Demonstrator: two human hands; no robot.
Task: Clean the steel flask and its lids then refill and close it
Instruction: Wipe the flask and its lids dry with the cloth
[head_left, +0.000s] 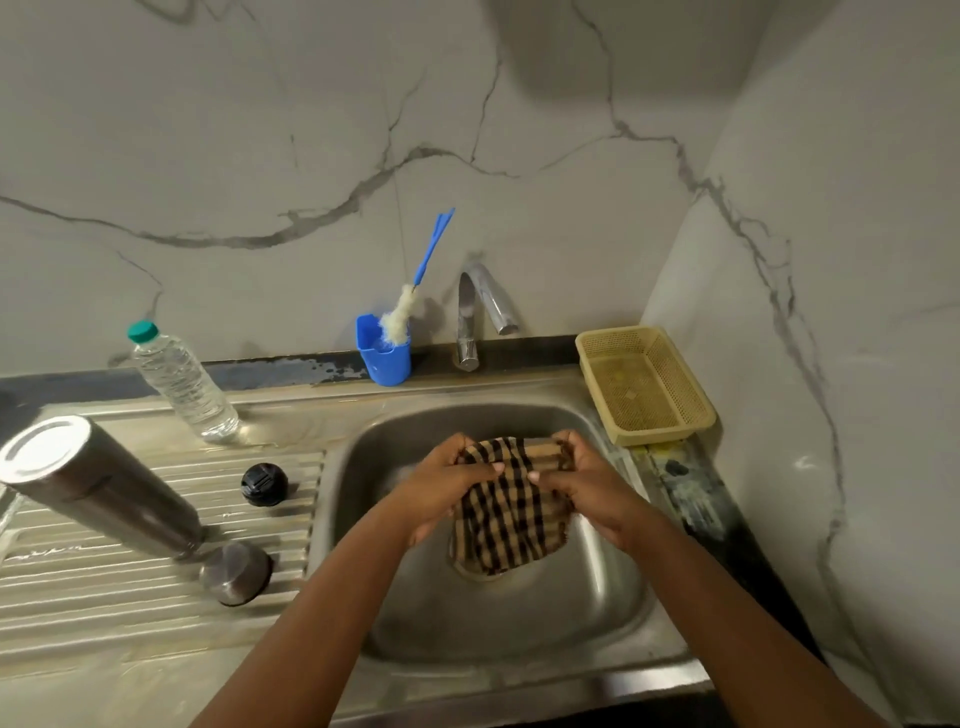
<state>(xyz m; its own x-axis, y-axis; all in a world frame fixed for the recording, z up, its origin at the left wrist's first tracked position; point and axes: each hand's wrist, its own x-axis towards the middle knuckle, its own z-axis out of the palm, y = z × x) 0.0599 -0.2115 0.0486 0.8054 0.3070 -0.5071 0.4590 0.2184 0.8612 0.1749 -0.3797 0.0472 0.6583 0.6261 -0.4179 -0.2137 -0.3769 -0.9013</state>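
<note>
Both hands' grip pinching checked cloth (506, 512) over mid-sink (613, 618): left hand (447, 488), right hand (582, 483)

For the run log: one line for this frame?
hands: left hand + right hand grip checked cloth over sink | flask inverted on drainboard, lids beside

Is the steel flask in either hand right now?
No, the steel flask stands upside down on the draining board while both hands hold a checked cloth over the sink.
</note>
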